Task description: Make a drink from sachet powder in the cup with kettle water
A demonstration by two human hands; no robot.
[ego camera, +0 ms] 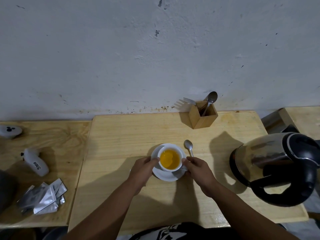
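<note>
— White ceramic cup (170, 159) of orange drink: where does it sit?

— On a round white saucer (167, 175), mid-way across the pale wooden counter (121, 135), seen from the head camera.

— And the hands?

— Left hand (142, 169) holds the saucer's left edge, its grip closed on the rim; right hand (197, 168) pinches the cup's right side, fingers wrapped near the handle. Holding both sides likely keeps the full cup steady.

— Tools?

— A small steel teaspoon (189, 147) lies just beside the saucer, probably set down once stirring was over. The steel kettle with black handle (275, 167) stands well apart at right, a pile of silver sachets (43, 198) at far left.

— So?

— Looks essentially finished.
</note>
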